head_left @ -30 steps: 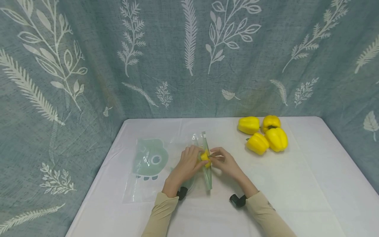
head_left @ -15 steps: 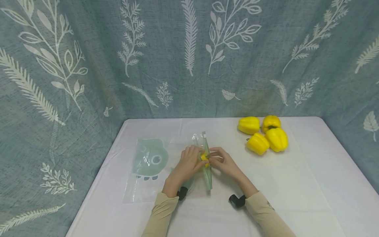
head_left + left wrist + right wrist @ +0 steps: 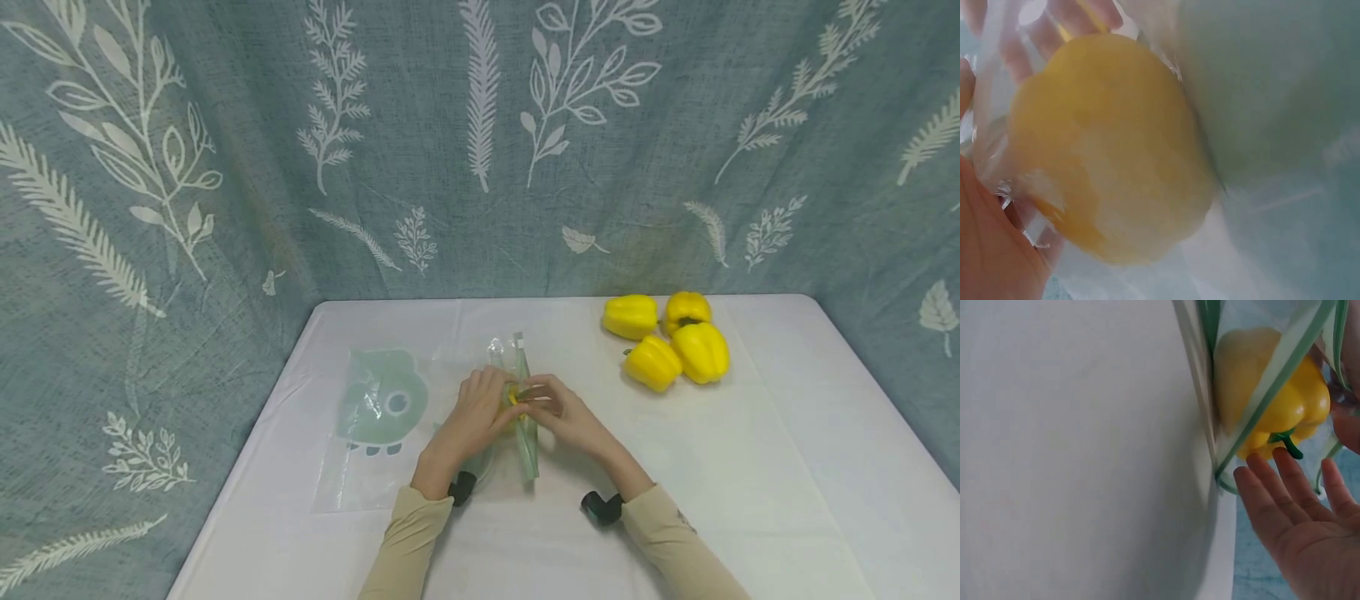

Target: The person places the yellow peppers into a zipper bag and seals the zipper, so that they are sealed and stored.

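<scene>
A clear zip bag (image 3: 382, 404) with a green cartoon print lies across the table, its green-edged mouth raised on the right. A yellow bell pepper (image 3: 1307, 400) sits in the mouth, stem outward; the left wrist view shows the pepper (image 3: 1113, 150) behind the film. My left hand (image 3: 476, 412) holds the bag by its mouth, around the pepper. My right hand (image 3: 570, 417) is at the opening, where in the right wrist view its nearly straight fingers (image 3: 1294, 478) reach the stem end. In the head view both hands hide most of this pepper.
Several yellow bell peppers (image 3: 652, 363) lie grouped at the back right of the white-covered table (image 3: 720, 475). A patterned blue-green curtain (image 3: 465, 233) hangs along the back and sides. Dark wrist cameras (image 3: 602, 508) sit under the forearms.
The right hand has moved slightly left against the bag mouth, and the pepper has gone further into the bag, with less yellow showing. The left hand stays in place.
</scene>
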The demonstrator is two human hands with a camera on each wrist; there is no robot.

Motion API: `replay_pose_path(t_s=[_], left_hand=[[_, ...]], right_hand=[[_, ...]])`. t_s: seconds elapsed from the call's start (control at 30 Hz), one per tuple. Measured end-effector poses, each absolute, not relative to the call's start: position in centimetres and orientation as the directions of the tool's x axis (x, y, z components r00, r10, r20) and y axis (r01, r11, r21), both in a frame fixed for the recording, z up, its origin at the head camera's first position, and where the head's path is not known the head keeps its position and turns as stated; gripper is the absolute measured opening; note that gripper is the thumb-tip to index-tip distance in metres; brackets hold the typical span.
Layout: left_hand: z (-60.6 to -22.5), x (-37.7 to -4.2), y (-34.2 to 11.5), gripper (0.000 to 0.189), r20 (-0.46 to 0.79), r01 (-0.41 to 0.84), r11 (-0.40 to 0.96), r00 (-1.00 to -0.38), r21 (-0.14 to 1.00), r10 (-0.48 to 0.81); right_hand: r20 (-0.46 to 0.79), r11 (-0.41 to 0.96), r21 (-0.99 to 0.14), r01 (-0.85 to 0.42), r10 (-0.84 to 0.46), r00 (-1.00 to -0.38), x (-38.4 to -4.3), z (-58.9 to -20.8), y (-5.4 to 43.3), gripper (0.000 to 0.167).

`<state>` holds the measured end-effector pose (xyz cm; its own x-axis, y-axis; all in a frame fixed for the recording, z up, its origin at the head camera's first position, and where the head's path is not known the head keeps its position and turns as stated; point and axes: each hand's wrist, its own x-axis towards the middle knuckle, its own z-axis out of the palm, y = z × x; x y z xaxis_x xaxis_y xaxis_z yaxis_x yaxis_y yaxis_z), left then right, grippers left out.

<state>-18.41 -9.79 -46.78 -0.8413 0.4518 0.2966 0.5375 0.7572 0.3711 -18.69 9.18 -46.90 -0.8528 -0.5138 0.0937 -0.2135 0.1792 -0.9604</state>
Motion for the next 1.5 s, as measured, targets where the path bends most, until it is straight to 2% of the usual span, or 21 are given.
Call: replay_pose_path(t_s=[0.2, 0.5, 0.67, 0.9, 1.07, 1.23, 1.5], left_hand=[[-46.7, -18.4, -9.6, 0.042, 0.308, 0.548, 0.750, -0.834, 0.370, 0.458], [-46.5, -18.4, -9.4, 0.042, 0.298, 0.558, 0.737, -0.829, 0.381, 0.473], [-46.4, -18.3, -9.3, 0.039, 0.289, 0.554, 0.732, -0.832, 0.395, 0.474], [-46.4, -18.2, -9.2, 0.040, 0.269, 0.544, 0.730, -0.839, 0.414, 0.472], [-46.4, -18.2, -9.2, 0.040, 0.269, 0.546, 0.738, -0.838, 0.397, 0.475], [-46.3, -18.2, -9.2, 0.040, 0.265, 0.548, 0.744, -0.837, 0.383, 0.480], [-46.1, -18.1, -9.3, 0.040, 0.265, 0.550, 0.731, -0.835, 0.404, 0.482]], right_hand=[[0.089, 0.218, -0.949, -0.226, -0.504, -0.859, -19.8, -48.7, 9.8, 0.044], [0.088, 0.268, -0.933, -0.240, -0.476, -0.875, -19.9, -48.4, 10.6, 0.039], [0.077, 0.302, -0.924, -0.235, -0.455, -0.887, -19.7, -47.5, 11.0, 0.038], [0.087, 0.355, -0.899, -0.257, -0.429, -0.899, -18.2, -44.1, 11.7, 0.038], [0.121, 0.361, -0.893, -0.271, -0.387, -0.914, -18.2, -43.5, 12.7, 0.037], [0.144, 0.380, -0.886, -0.266, -0.321, -0.936, -19.4, -44.8, 14.2, 0.041], [0.163, 0.415, -0.874, -0.253, -0.239, -0.957, -20.3, -44.9, 16.5, 0.048]])
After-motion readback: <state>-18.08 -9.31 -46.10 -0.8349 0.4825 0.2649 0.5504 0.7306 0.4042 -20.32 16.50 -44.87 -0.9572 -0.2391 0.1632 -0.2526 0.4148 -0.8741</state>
